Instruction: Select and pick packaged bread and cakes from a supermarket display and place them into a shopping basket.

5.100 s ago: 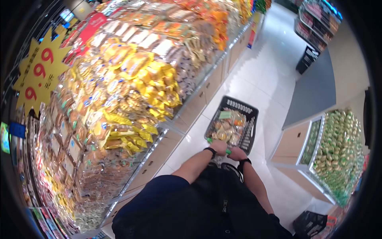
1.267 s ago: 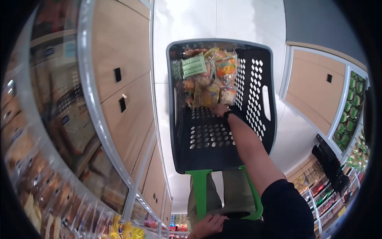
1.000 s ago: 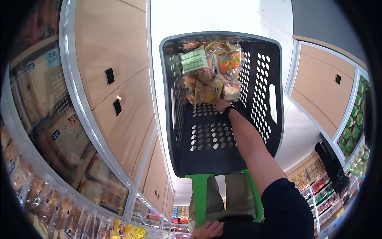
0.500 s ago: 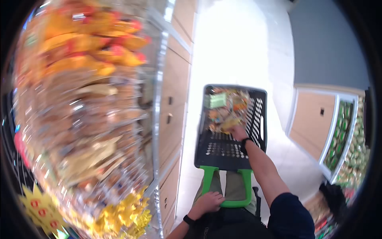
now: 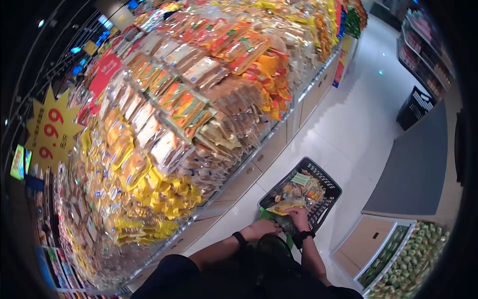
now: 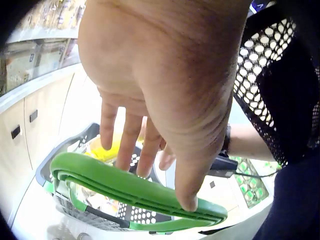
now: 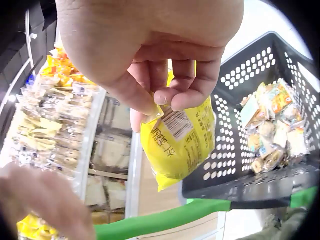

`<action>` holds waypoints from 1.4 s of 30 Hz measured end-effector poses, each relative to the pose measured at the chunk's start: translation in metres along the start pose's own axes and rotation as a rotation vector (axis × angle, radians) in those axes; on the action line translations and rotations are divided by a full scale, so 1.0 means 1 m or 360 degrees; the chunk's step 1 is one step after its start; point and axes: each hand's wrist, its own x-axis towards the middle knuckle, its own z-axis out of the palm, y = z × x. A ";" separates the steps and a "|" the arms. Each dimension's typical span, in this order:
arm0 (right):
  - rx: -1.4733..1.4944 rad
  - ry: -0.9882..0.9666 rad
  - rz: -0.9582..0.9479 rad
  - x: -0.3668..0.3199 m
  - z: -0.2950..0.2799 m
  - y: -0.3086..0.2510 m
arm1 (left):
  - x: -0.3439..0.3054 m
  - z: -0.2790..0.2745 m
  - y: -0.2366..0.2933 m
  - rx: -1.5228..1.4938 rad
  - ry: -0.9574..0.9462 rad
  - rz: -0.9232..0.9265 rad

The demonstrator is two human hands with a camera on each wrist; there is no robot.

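My right hand [image 5: 298, 218] [image 7: 155, 65] pinches the top corner of a yellow printed package [image 7: 175, 137] between thumb and fingers. In the right wrist view, the package hangs beside the black basket [image 7: 227, 172], above its green handle [image 7: 170, 218]. The left hand [image 5: 261, 229] [image 6: 160, 85] is over the handle [image 6: 125, 185], fingers extended and slightly spread, thumb overlapping the green bar; firm contact cannot be told. Several clear-wrapped food packs, one with a pale green label [image 5: 300, 179], lie at the basket's far end.
A long stall heaped with wrapped baked goods [image 5: 149, 134] runs along the left, with a yellow price sign [image 5: 52, 127]. To the right are a grey panel [image 5: 413, 169] and a bin of green-wrapped goods [image 5: 416, 259]. Another black basket [image 5: 416, 107] stands farther up the aisle.
The right hand has come up from the basket's packs with the yellow package. My left hand's fingers have straightened over the handle. The head view has swung toward the left stall.
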 end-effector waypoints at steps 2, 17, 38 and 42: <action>-0.0177 -0.0072 -0.0098 -0.012 0.009 -0.030 | -0.018 -0.012 0.007 0.0024 0.0674 0.0110; 0.0054 -0.1016 -0.0376 -0.040 0.084 -0.125 | -0.127 0.064 0.016 -0.0237 0.1635 -0.0633; -0.1430 0.0233 0.0073 -0.149 0.154 -0.007 | -0.488 0.066 0.105 0.0335 0.2486 -0.0546; -0.1489 0.0351 -0.0067 -0.176 0.178 -0.018 | -0.570 0.050 0.118 0.0547 0.2763 -0.0633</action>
